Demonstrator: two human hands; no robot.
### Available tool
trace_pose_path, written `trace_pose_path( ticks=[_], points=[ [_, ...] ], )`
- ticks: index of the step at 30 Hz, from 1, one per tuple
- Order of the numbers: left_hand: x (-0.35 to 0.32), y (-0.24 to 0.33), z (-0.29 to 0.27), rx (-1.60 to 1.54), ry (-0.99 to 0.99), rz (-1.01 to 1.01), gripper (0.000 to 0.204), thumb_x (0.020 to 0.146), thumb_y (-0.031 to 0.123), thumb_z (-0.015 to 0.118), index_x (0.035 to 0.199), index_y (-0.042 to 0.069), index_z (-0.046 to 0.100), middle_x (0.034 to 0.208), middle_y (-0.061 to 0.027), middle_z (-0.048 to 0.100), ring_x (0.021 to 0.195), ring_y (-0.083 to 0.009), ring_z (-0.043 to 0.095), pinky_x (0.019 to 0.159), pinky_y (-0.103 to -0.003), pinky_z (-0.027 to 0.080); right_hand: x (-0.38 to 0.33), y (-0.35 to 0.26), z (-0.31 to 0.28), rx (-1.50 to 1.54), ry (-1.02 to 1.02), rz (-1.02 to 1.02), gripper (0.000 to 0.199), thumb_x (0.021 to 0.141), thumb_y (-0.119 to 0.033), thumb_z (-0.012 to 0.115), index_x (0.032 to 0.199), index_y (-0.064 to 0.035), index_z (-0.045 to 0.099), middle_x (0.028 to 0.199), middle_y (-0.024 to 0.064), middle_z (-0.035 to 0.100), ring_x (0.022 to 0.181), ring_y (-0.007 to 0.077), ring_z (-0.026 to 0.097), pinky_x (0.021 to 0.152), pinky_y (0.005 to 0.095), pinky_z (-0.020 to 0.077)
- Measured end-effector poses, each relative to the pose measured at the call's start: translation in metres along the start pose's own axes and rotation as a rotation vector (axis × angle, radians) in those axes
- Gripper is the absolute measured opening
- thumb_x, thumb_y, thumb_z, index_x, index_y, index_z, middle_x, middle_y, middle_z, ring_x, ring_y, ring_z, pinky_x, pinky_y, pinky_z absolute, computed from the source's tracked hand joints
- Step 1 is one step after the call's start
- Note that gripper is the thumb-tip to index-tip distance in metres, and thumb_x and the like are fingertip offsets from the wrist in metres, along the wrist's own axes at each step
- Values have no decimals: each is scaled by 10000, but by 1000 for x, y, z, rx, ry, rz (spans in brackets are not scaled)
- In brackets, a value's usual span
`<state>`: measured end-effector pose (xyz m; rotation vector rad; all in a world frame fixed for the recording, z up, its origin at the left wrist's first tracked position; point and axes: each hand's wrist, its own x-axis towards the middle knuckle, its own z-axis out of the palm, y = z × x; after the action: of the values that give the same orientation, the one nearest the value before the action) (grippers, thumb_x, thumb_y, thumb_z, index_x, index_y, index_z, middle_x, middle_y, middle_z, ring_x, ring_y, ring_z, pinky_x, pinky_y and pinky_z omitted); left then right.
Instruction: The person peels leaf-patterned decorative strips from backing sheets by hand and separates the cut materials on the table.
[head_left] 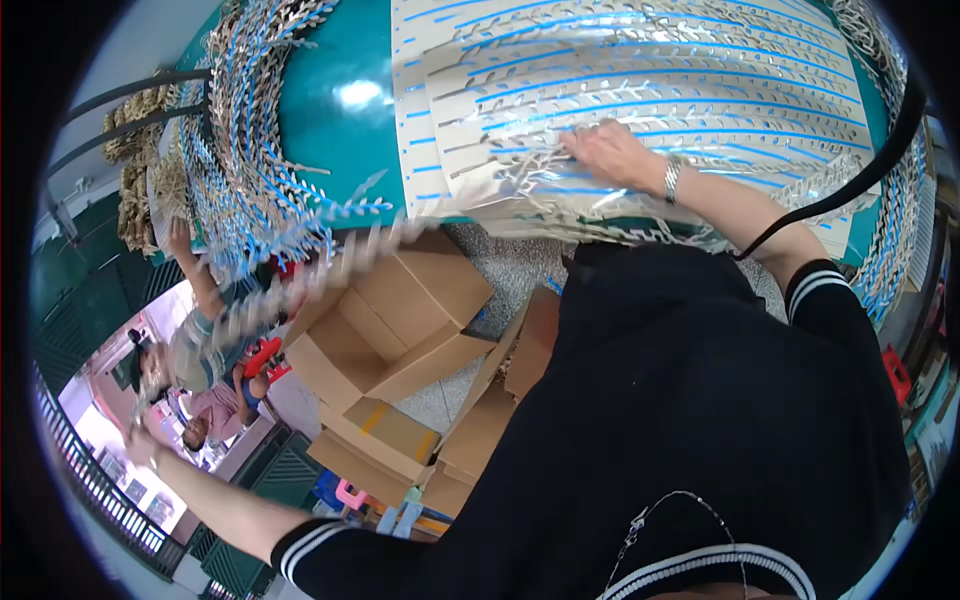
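Left of the box (pixel 430 365), your left hand (pixel 145 448) pinches the leafy strand (pixel 345 262) slanting toward your right hand (pixel 612 155), whose grip is unclear.

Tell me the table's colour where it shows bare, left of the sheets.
The table is teal green, best seen in the head view.

The counter (pixel 340 120) is at twelve o'clock. Sheets (pixel 420 125) lie on it at one o'clock, strips (pixel 640 104) on top. More strips (pixel 235 130) hang at ten o'clock. A box (pixel 430 366) sits on the floor (pixel 512 268) at nine o'clock.
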<state>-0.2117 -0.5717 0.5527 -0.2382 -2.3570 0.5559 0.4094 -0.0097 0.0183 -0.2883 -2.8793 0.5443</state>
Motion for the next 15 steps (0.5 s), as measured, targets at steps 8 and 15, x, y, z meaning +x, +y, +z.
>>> trace_pose_path(
  ticks=[8, 15],
  points=[
    [-65, -97, -121, 439, 161, -279, 432, 757, 359, 581, 1057, 48, 579, 1009, -149, 604, 884, -260, 597, 742, -340, 477, 3, 7, -21, -28, -110, 157, 105, 775, -106, 470, 778, -4, 442, 612, 157, 563, 569, 307, 584, 501, 422, 442],
    [-124, 55, -238, -592, 451, 229, 420, 823, 236, 568, 1143, -28, 503, 949, -124, 585, 792, -189, 559, 702, -279, 447, 13, -11, -90, 407, -265, 192, 526, 735, -89, 579, 1202, -1, 355, 1151, 254, 430, 935, 391, 519, 755, 454, 437]
  ],
)
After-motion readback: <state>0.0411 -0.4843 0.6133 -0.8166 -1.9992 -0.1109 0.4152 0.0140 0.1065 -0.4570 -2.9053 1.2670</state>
